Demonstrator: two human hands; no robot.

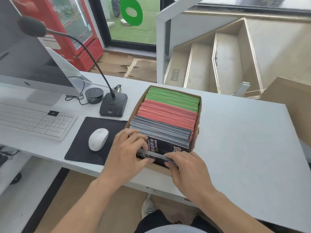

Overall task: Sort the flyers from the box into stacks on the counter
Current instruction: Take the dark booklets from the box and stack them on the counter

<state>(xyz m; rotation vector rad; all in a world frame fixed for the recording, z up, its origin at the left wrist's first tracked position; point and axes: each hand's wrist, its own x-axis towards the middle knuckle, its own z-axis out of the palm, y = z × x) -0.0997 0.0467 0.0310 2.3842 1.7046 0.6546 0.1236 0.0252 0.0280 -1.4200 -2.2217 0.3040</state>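
Both your hands are in at the near end of the cardboard box, which sits on the white counter just right of the mouse pad. Your left hand is curled, fingertips dug into the top edges of the dark flyers and tipping the front few toward you so a printed black face shows. Your right hand has its fingers bent over a thin bundle of dark flyers at the very front of the box, thumb side underneath, pinching that bundle. Behind the dark ones, a block of red flyers stands on edge in the middle of the box, and a block of green flyers fills the far end. All three colours are inside the box, packed upright. To your left there's a white mouse on the pad, a white keyboard, a gooseneck microphone on its black base, and a monitor behind them
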